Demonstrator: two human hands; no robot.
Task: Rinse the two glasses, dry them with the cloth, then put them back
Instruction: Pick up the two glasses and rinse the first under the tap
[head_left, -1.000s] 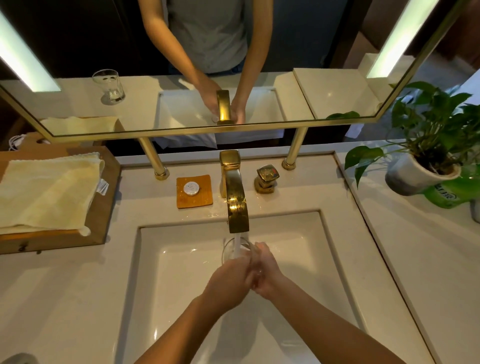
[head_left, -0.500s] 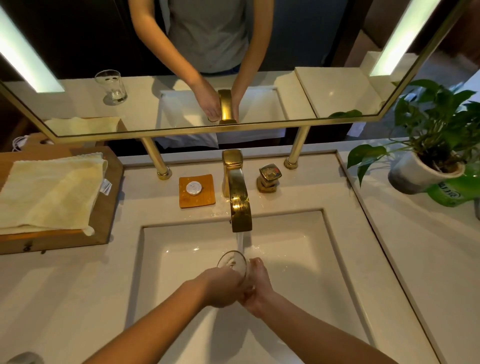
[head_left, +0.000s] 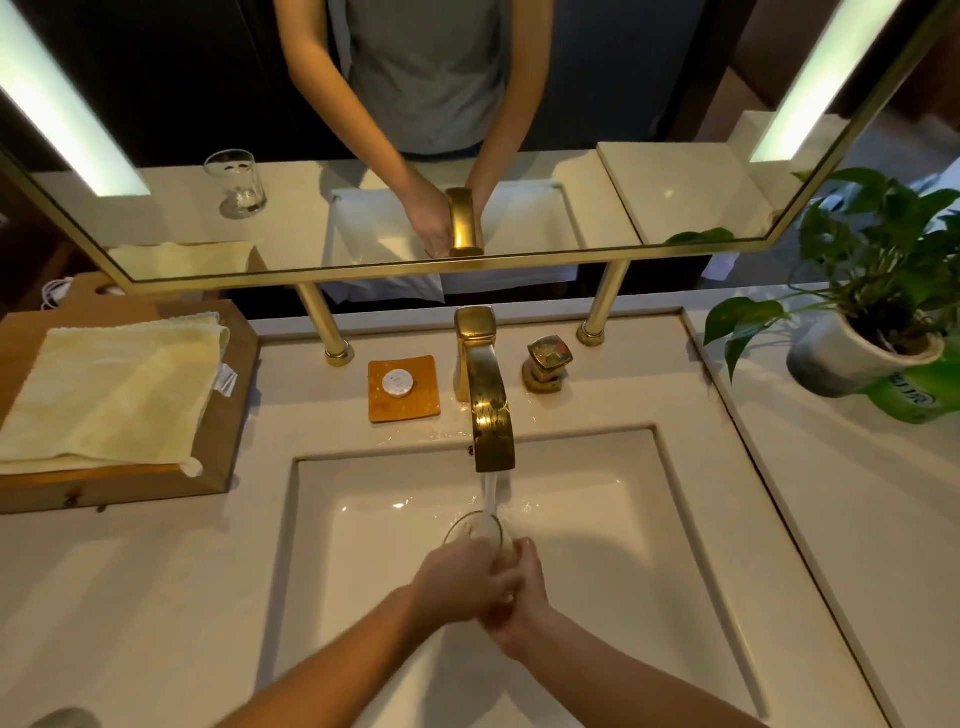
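A clear glass (head_left: 477, 530) is held over the white sink (head_left: 363, 519), mouth up, under water running from the gold faucet (head_left: 488, 405). My left hand (head_left: 457, 584) wraps its left side and my right hand (head_left: 522, 597) grips it from the right; the fingers overlap and hide the glass's lower part. A second glass (head_left: 236, 182) shows only as a reflection in the mirror, standing on the counter at the left. The pale yellow cloth (head_left: 109, 389) lies folded on a wooden board (head_left: 228, 441) left of the sink.
An orange soap dish (head_left: 404, 389) with a round white soap sits behind the basin, beside the faucet. A gold tap handle (head_left: 545, 364) stands to the faucet's right. A potted green plant (head_left: 872, 322) occupies the right counter. Gold mirror posts (head_left: 324, 332) rise behind the sink.
My hands and the glass have dropped lower in the basin and nearer to me. The glass has turned so its open mouth faces up under the stream.
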